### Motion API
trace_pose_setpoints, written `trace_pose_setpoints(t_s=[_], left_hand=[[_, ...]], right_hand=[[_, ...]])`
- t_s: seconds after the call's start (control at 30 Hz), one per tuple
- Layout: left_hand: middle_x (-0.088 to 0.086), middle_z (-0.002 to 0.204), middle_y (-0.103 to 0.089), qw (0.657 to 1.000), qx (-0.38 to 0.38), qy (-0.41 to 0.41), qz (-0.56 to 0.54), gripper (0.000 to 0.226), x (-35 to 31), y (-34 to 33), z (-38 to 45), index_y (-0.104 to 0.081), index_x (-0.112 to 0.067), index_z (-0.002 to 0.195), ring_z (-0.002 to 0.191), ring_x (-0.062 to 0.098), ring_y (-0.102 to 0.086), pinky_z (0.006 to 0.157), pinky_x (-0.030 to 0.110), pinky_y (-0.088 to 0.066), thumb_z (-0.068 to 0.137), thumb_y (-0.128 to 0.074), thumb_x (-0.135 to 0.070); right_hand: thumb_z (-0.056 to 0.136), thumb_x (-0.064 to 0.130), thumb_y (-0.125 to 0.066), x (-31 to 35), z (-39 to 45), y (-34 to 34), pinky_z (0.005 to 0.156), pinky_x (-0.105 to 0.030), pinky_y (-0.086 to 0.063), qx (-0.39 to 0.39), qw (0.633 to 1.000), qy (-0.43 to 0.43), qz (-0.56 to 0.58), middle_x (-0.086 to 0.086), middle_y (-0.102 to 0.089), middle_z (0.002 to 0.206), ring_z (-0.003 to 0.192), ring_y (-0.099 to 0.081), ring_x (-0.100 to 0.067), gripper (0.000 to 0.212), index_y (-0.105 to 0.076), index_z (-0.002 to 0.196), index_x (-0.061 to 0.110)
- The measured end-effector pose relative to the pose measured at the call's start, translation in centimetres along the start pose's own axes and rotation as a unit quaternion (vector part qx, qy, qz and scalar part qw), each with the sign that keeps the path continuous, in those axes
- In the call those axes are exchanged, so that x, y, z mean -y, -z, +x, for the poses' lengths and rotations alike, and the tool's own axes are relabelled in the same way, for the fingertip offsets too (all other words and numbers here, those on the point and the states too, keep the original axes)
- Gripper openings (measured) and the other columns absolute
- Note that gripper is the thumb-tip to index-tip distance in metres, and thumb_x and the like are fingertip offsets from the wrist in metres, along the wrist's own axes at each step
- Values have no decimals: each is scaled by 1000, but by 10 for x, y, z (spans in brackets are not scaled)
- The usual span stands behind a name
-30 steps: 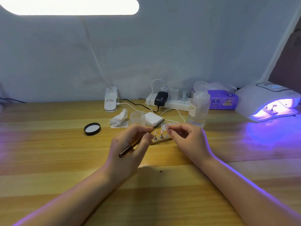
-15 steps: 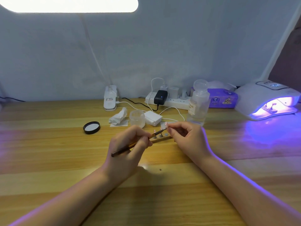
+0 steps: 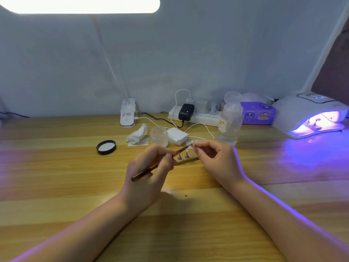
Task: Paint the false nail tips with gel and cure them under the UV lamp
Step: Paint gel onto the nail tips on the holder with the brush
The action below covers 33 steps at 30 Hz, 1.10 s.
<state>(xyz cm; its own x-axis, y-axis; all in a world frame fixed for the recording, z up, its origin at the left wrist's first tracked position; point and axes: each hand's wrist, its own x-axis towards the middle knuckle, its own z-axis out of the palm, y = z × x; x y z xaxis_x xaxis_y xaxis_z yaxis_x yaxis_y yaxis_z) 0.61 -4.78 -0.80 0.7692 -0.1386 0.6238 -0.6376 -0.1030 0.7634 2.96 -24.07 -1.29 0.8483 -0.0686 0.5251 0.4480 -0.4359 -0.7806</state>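
My left hand (image 3: 151, 173) grips a thin brown gel brush (image 3: 160, 163), its tip touching a small false nail tip (image 3: 191, 144). My right hand (image 3: 217, 159) pinches that nail tip between thumb and fingers. Below the tip lies a wooden holder strip (image 3: 187, 160) with two nail tips on stands (image 3: 183, 156). An open clear gel jar (image 3: 159, 136) stands just behind the hands. At the far right the white UV lamp (image 3: 309, 112) glows violet, with a holder and nail tips inside it.
The jar's black lid (image 3: 106, 147) lies to the left. A crumpled tissue (image 3: 137, 136), white pads (image 3: 176, 136), a clear bottle (image 3: 229, 120), a power strip with chargers (image 3: 196, 114), a purple tissue pack (image 3: 258, 114) and a desk-lamp base (image 3: 128, 115) line the back of the wooden table (image 3: 56, 176).
The brush tip has come up to the nail tip in my right hand. Both hands stay in nearly the same place.
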Motion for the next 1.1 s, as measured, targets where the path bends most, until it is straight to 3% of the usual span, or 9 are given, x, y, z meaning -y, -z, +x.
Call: trace_pose_setpoints(t_s=[0.1,0.23,0.33,0.67,0.8,0.9,1.1], left_hand=[[-7,85,-73,1000,-1,11,-10,15,0,-2,0,-68,-24,98,76,11,-70,69,21,-55,90,-56,-27],[-1,82,-74,1000,15,18,-17,15,0,0,-1,-71,-26,93,78,14,-71,70,27,-56,87,-57,-28],[5,79,-73,999,7,29,-40,16,0,2,-1,-72,-25,88,76,16,-70,71,25,-55,86,-56,-29],[2,79,-74,997,-37,53,-31,12,4,0,4,-69,-17,91,72,11,-68,68,18,-52,92,-57,-17],[1,86,-74,999,-25,32,-36,16,0,0,3,-68,-21,97,80,11,-69,73,22,-54,88,-57,-28],[1,89,-75,999,-8,32,-39,14,-1,-2,0,-69,-21,99,86,13,-71,77,24,-54,87,-62,-24],[1,81,-74,999,9,25,-20,18,-1,2,-1,-71,-21,92,81,20,-70,74,33,-55,83,-58,-29]], right_hand=[[83,4,-70,2,-1,-1,66,-12,-49,2,1000,8,2,5,-71,77,71,-64,-3,13,-74,92,13],[84,4,-69,0,0,-1,67,-16,-51,4,1000,3,-6,2,-71,78,71,-64,-6,15,-73,94,14],[85,4,-67,-1,0,-1,66,-15,-51,10,1000,-8,7,3,-70,77,70,-63,-5,17,-72,95,17],[85,5,-67,4,-1,0,68,-14,-51,35,998,-13,47,0,-71,79,70,-63,-2,11,-71,90,14],[85,5,-68,4,-1,0,67,-13,-50,25,999,-6,45,4,-70,78,70,-62,1,14,-72,89,18],[84,5,-69,3,-1,0,68,-16,-51,12,999,-3,34,1,-71,80,73,-64,-7,13,-73,92,15],[84,3,-68,0,0,0,69,-19,-53,1,1000,2,11,-1,-71,83,75,-64,-10,17,-73,96,15]])
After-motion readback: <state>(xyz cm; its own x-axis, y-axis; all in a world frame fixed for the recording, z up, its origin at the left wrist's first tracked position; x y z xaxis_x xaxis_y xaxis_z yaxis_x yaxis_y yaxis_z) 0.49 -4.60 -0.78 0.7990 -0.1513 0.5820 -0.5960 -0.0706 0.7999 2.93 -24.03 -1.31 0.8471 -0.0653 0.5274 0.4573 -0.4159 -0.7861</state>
